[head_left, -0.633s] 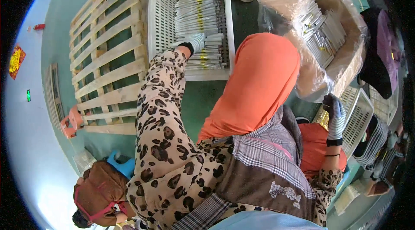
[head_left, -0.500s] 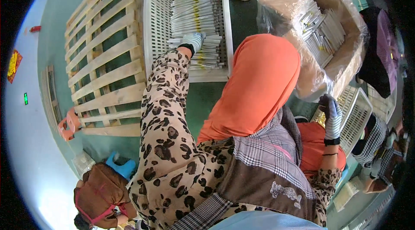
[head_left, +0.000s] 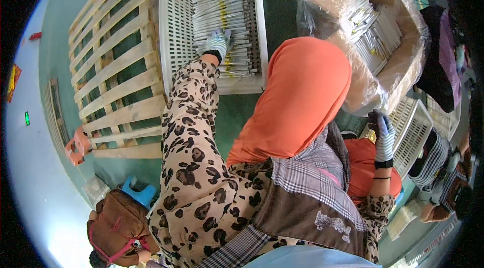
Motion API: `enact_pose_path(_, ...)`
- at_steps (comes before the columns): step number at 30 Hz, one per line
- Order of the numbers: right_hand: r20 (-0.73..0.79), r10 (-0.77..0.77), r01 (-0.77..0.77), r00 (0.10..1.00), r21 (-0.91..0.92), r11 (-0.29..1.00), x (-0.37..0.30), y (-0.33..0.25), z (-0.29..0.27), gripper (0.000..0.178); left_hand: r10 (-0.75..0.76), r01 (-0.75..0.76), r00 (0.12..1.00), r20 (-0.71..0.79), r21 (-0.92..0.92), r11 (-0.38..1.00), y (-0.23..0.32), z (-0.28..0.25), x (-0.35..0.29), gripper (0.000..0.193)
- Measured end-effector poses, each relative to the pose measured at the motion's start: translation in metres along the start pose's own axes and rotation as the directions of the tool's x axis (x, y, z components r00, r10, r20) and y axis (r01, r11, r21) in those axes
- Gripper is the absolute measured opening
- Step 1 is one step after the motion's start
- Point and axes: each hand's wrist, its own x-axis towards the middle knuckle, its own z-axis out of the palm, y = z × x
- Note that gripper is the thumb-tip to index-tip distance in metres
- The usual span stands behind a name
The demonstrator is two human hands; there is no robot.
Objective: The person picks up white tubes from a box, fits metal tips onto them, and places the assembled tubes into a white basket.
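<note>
A white plastic crate (head_left: 164, 26) stands ahead of me. Stacked crosswise inside are many thin white-silver rods (head_left: 217, 3), with yellow along their middles. My left hand (head_left: 218, 43), in a striped glove with darker fingertips, rests on top of the nearer rods, fingers stretched over them; no rod is lifted. On the right, my right hand (head_left: 383, 129) is raised beside my knee in a matching glove, its fingers loosely bent and apart, nothing visible in them. Beyond it, a carton (head_left: 411, 51) lined with clear plastic contains more rods (head_left: 375, 28), lying at mixed angles.
A slatted wooden pallet (head_left: 118, 76) lies left of the crate. Another light crate (head_left: 411, 137) stands near my right hand. My orange-clad knee (head_left: 310, 91) rises between crate and carton. A person (head_left: 118, 222) is at the lower left, beside a blue stool (head_left: 138, 192).
My left hand has slid slightly back and left over the rods, its fingers now flatter. My right hand's fingers have loosened a little. The whole view has shifted slightly.
</note>
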Motion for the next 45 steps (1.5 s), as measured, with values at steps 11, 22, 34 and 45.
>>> enact_pose_path(11,-0.023,-0.004,0.004,1.000,-0.007,1.000,-0.005,0.004,-0.006,0.027,-0.109,0.104,0.994,-0.011,-0.223,0.969,0.033,-0.005,0.019,0.031)
enact_pose_path(22,-0.040,-0.002,0.001,0.999,-0.017,1.000,-0.009,0.006,-0.012,0.028,0.294,-0.268,0.956,0.018,0.466,0.843,0.087,0.001,0.024,0.051)
enact_pose_path(34,-0.002,0.000,0.000,1.000,0.024,1.000,-0.007,0.004,0.007,0.024,0.267,-0.324,0.946,0.184,0.482,0.814,0.077,-0.057,-0.027,0.057)
enact_pose_path(45,0.055,0.006,-0.010,0.998,0.068,0.998,-0.003,0.002,0.023,0.025,-0.267,0.242,0.954,-0.135,-0.179,0.954,-0.049,-0.041,-0.004,0.037)
